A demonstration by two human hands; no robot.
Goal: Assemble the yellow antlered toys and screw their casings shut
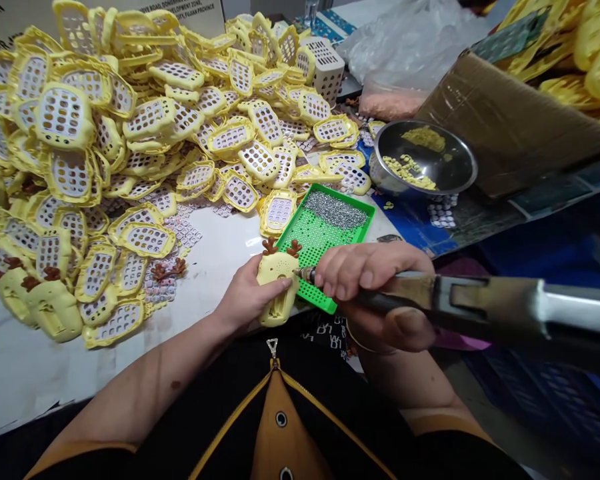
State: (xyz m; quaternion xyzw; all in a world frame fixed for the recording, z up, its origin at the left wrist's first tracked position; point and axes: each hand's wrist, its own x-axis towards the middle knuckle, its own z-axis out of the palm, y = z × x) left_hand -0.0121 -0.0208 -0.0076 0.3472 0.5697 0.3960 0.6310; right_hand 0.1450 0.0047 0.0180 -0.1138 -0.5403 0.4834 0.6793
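My left hand [247, 293] is closed around a yellow plastic toy phone casing [276, 270] with brown antlers, its back turned up toward me. My right hand [375, 287] grips an electric screwdriver [460, 303], whose tip meets the casing's right edge near the top. Just behind both hands a green perforated tray [307, 243] lies on the table, with a heap of small silver screws [336, 210] at its far end. Part of the tray is hidden by my right hand.
A large pile of yellow casing halves [145, 120] covers the table's left and back. Assembled antlered casings [55, 310] lie at left, near loose brown antlers [169, 269]. A steel bowl [460, 167] of small yellow pieces and a cardboard box [510, 127] stand at right.
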